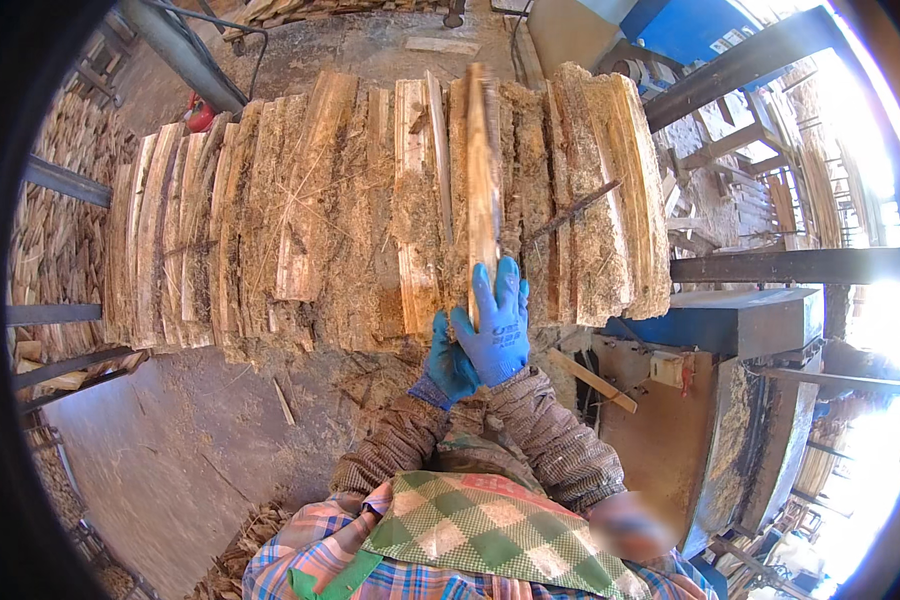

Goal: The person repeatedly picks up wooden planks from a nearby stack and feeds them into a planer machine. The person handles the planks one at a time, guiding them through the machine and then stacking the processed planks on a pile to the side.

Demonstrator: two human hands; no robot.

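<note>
My right hand (501,335), in a blue glove, grips the near end of a long, narrow wooden strip (483,180). Its fingers lie along and around the wood. The strip points away from me over a stack of wood, and its far part is smeared by motion. Just left of that hand and lower is my left hand (452,365), also gloved in blue, pressed close against it. The right hand hides part of its fingers, so I cannot tell whether it grips the strip's end too. Rough boards and slabs (355,220), covered in sawdust, lie side by side beneath the strip.
A thin dark stick (577,208) lies across the stack's right part. Metal posts (185,55) and beams (790,266) stand around the stack. At right are blue and grey machine housings (735,325). A loose slat (592,381) lies near my right arm. Wood piles (55,230) fill the far left.
</note>
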